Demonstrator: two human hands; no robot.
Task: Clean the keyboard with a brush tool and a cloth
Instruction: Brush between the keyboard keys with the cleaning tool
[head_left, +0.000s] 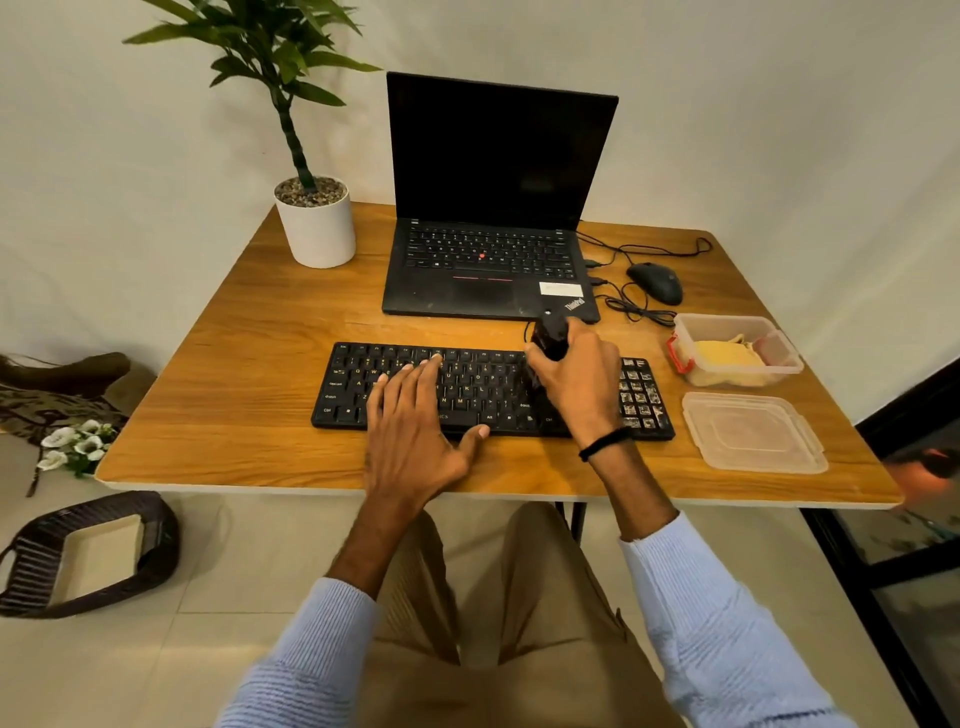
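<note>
Right hand (576, 384) curls round black brush tool (550, 338), over keyboard (353, 395). Left hand (415, 421), fingers straight, rests on keys left of that grip. Yellow cloth (727, 356) in tub (727, 321), to its right.

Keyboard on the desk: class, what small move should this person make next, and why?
Probably sweep the brush rightward onto the number pad. The right hand grips the brush over the keys just left of that pad, whose keys look speckled with dirt, while the left hand lies flat on the keyboard, apparently steadying it.
</note>
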